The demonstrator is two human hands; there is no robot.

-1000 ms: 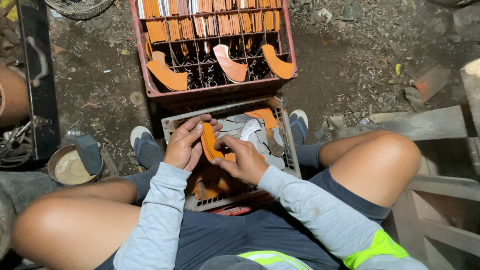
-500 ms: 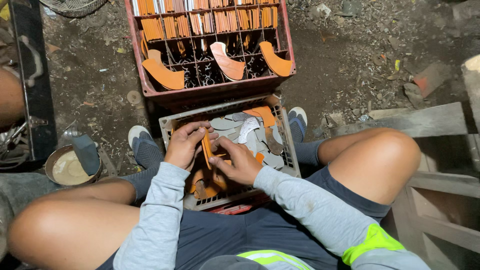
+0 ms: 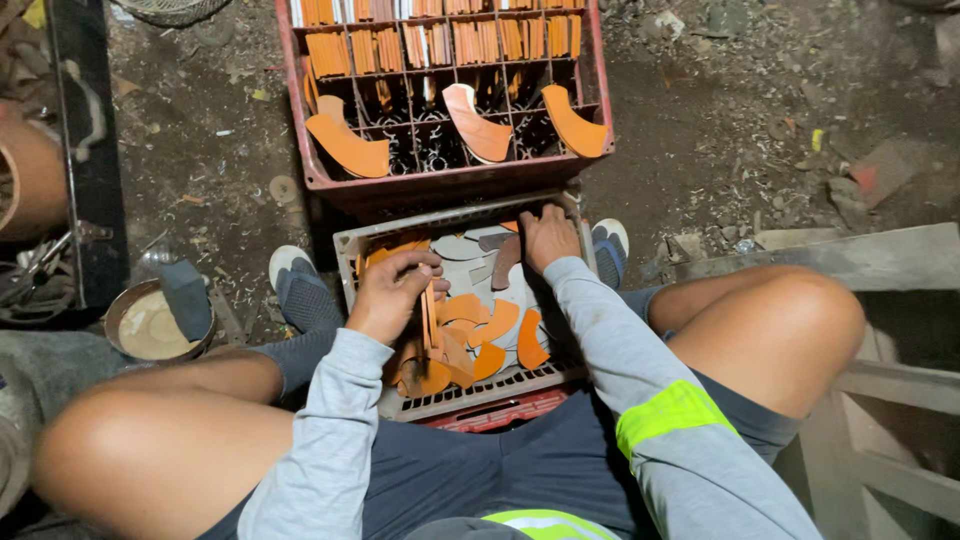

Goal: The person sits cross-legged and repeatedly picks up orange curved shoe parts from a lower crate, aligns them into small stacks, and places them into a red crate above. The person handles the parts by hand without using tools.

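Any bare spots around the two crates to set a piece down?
Bare dirt right of the red crate, above the right knee. Narrower dirt strip left of it, above the tin. Grey crate is crowded: both hands, left hand, right hand, plus orange pieces.

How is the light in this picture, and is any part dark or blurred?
Head view: bright, even light on the red crate and grey crate; the left hand and right hand look sharp; the corners fall into shadow, darkest at the left edge.

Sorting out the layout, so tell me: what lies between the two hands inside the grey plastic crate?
In the head view, loose curved pieces, orange and grey, lie between left hand and right hand.
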